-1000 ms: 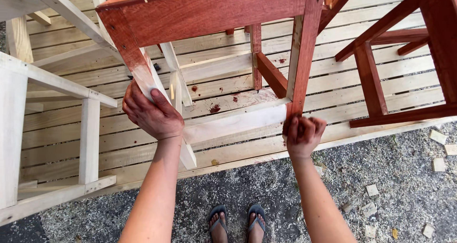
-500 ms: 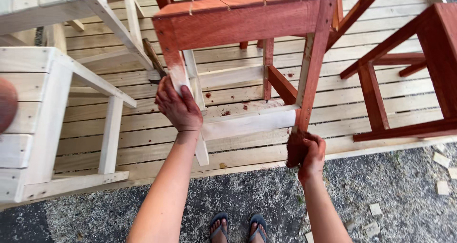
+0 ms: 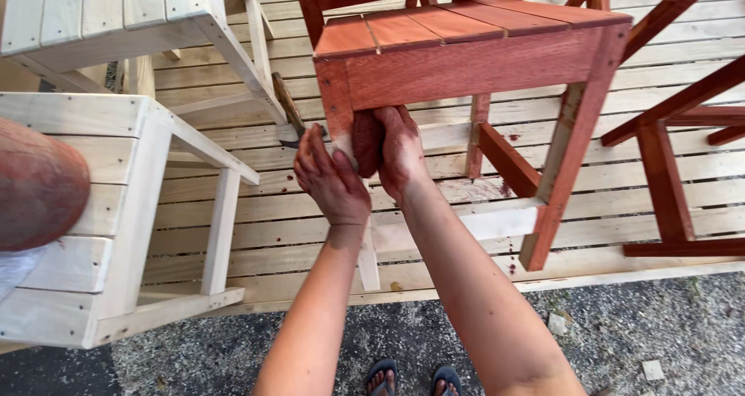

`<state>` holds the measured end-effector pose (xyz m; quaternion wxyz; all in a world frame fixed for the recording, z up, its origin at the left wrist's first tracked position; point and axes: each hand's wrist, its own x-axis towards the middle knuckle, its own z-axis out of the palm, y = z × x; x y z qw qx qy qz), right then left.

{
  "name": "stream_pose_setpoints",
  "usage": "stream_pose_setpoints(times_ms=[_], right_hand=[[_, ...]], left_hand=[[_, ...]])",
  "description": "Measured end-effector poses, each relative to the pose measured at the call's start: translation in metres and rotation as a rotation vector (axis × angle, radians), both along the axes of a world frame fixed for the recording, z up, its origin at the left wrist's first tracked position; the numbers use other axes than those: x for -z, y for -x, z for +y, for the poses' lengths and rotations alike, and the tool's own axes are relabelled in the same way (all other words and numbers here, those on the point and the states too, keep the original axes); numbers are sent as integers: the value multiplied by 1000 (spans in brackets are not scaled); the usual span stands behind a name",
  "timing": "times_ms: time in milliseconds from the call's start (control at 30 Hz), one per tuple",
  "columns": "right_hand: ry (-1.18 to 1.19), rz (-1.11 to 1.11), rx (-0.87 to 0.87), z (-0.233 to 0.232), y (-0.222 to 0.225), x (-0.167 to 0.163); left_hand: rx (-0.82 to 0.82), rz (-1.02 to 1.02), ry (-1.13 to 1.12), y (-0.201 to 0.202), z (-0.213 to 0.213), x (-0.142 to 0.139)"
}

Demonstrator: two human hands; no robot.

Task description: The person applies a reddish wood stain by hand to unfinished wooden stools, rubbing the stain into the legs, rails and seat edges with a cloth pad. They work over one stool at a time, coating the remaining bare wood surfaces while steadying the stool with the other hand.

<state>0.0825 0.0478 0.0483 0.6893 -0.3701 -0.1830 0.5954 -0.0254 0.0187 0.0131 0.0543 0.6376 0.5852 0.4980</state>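
Observation:
A wooden chair with a red-brown stained seat stands on a slatted wooden platform. Its front left leg is stained at the top and bare pale wood lower down. My left hand grips that leg just under the seat corner. My right hand presses a dark red stain-soaked pad against the same leg, right beside my left hand. The lower front rail is still pale wood with red drips.
Two unstained pale wooden chairs stand at the left, one behind the other. Another red stained frame stands at the right. A round reddish object rests on the near pale seat. Gravel ground lies in front, with my sandalled feet.
My right hand has come up from the chair's lower right leg to the front left leg, beside my left hand. The view has shifted left and closer to the seat.

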Motion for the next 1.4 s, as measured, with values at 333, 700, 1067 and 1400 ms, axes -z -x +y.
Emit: stream_pose_setpoints(times_ms=[333, 700, 1067, 1400], right_hand=[[71, -624, -139, -74, 0, 19], [-121, -675, 10, -31, 6, -25], [-2, -195, -11, -7, 0, -6], [39, -297, -34, -41, 4, -38]], left_hand=[[106, -42, -6, 5, -2, 0], [132, -60, 21, 3, -8, 0], [110, -31, -1, 1, -8, -3], [96, 57, 48, 6, -12, -2]])
